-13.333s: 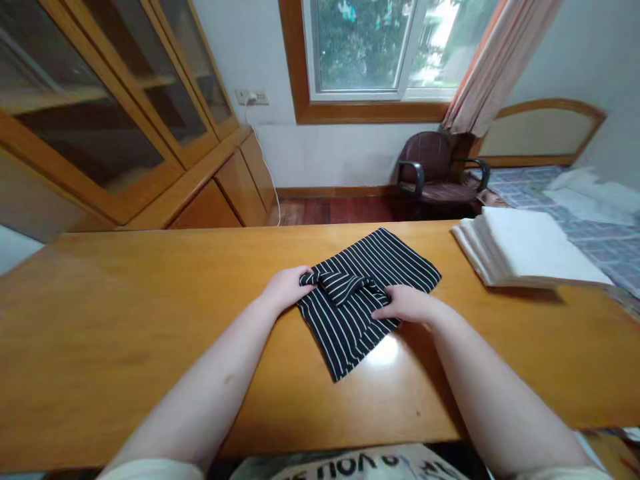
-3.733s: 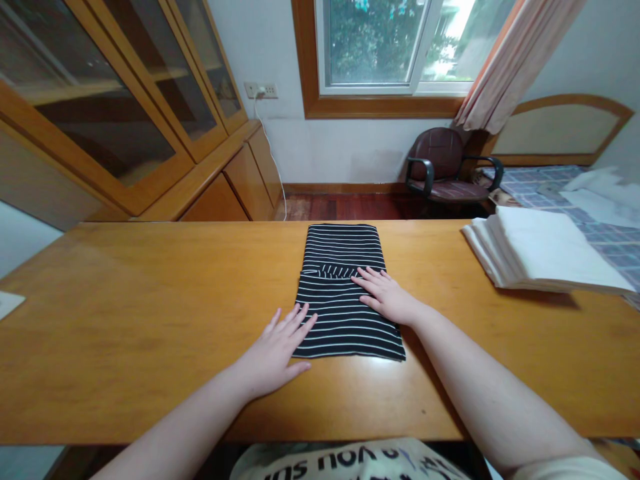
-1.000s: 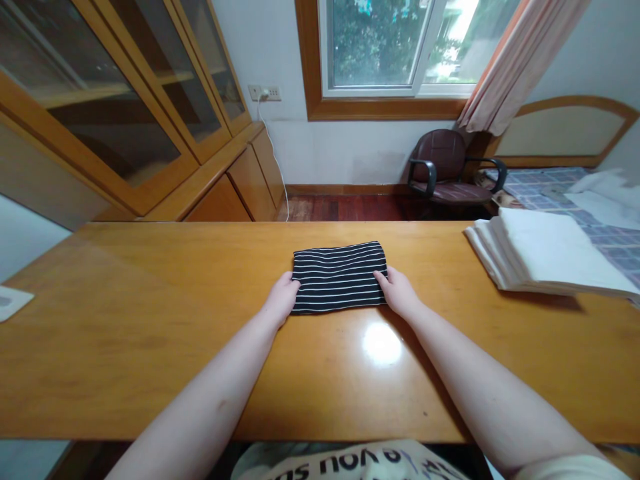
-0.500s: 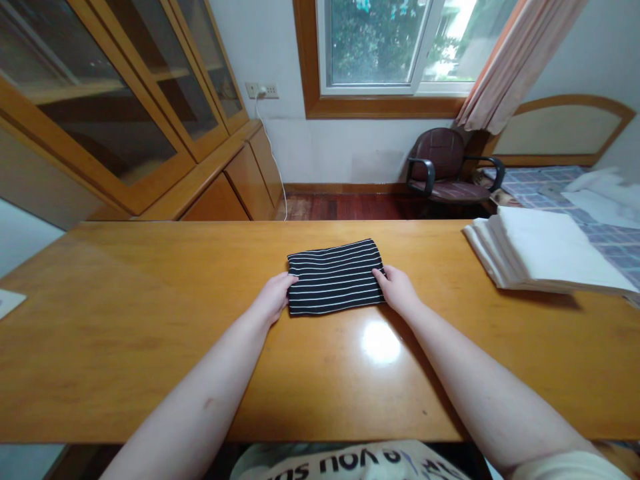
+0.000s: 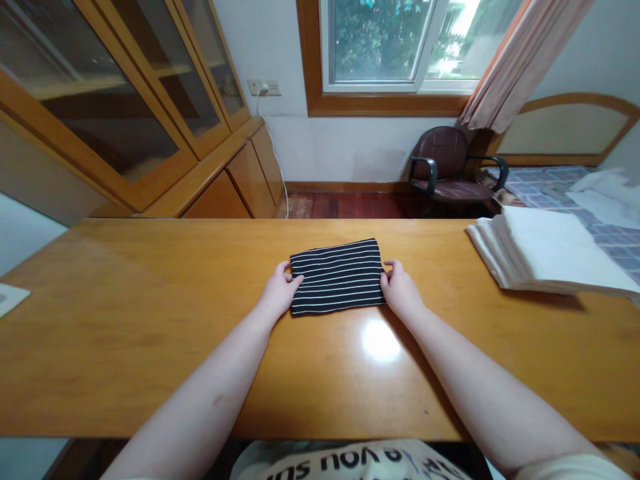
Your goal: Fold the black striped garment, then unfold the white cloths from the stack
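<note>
A black cloth with white stripes (image 5: 337, 276), folded into a small rectangle, lies on the wooden table (image 5: 150, 313) straight ahead. My left hand (image 5: 280, 291) pinches its left edge, thumb on top of the fabric. At the right edge my right hand (image 5: 399, 288) grips the cloth the same way, fingers curled around the fold. Both forearms reach in from the near table edge.
A stack of folded white cloths (image 5: 543, 259) sits at the table's right end. A white scrap (image 5: 10, 297) shows at the far left edge. Beyond the table are wooden glass-door cabinets (image 5: 125, 113), a brown armchair (image 5: 447, 173), a window and a bed.
The striped cloth went from a long flat strip to a small folded rectangle. Over the last second both hands shifted slightly up its side edges, and the cloth barely moved.
</note>
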### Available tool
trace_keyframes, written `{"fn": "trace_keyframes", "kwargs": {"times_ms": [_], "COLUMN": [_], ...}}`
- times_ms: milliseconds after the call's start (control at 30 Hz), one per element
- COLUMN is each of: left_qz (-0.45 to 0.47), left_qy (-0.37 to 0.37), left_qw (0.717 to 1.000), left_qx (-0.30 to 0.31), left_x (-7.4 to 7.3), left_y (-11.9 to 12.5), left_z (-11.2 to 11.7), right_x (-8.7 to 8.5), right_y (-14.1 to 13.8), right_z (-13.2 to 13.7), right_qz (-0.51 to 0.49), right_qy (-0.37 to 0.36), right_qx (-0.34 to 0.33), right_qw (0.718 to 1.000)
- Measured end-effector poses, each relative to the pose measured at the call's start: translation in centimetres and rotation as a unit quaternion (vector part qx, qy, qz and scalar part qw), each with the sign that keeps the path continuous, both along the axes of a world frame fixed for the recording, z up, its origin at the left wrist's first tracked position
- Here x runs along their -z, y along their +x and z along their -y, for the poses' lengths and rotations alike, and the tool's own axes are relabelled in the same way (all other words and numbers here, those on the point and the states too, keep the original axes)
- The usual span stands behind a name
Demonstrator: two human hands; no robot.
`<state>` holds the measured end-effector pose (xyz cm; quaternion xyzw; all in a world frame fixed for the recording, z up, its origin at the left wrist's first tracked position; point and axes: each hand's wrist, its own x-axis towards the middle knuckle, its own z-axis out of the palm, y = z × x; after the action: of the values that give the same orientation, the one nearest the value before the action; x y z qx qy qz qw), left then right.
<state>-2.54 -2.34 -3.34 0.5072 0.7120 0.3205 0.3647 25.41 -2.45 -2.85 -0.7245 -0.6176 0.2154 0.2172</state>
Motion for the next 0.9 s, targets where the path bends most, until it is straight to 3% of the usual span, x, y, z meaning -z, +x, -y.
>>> {"fn": "trace_keyframes", "kwargs": {"times_ms": [133, 233, 300, 400, 533, 667, 800, 900], "left_qz": [-0.133, -0.236, -0.295, -0.339, -0.38, -0.401, -0.411, -0.415], "left_qy": [0.074, 0.176, 0.218, 0.213, 0.166, 0.126, 0.122, 0.12], "left_qw": [0.988, 0.956, 0.928, 0.904, 0.89, 0.881, 0.88, 0.88], "left_qx": [0.001, 0.013, 0.061, 0.148, 0.192, 0.215, 0.203, 0.2], "left_x": [-0.6, -2.3, -3.5, -4.2, -2.2, 0.0, 0.6, 0.5], "left_y": [0.1, 1.1, 2.5, 5.0, 7.2, 7.3, 7.0, 7.1], "left_z": [0.5, 1.2, 1.6, 1.4, 0.6, 0.2, 0.1, -0.1], "right_x": [-0.5, -0.6, -0.7, -0.5, -0.4, -0.2, 0.2, -0.2], "right_y": [-0.1, -0.1, -0.1, 0.0, 0.0, 0.0, 0.2, 0.5], "right_z": [0.2, 0.3, 0.3, 0.3, 0.3, 0.3, 0.2, 0.5], "right_qz": [0.006, 0.01, 0.016, 0.023, 0.021, 0.02, 0.024, 0.016], "right_qy": [-0.003, -0.008, -0.009, -0.007, -0.008, 0.006, 0.054, 0.133], "right_qx": [0.002, 0.004, 0.002, -0.003, -0.018, -0.037, -0.048, -0.045], "right_qw": [1.0, 1.0, 1.0, 1.0, 1.0, 0.999, 0.997, 0.99]}}
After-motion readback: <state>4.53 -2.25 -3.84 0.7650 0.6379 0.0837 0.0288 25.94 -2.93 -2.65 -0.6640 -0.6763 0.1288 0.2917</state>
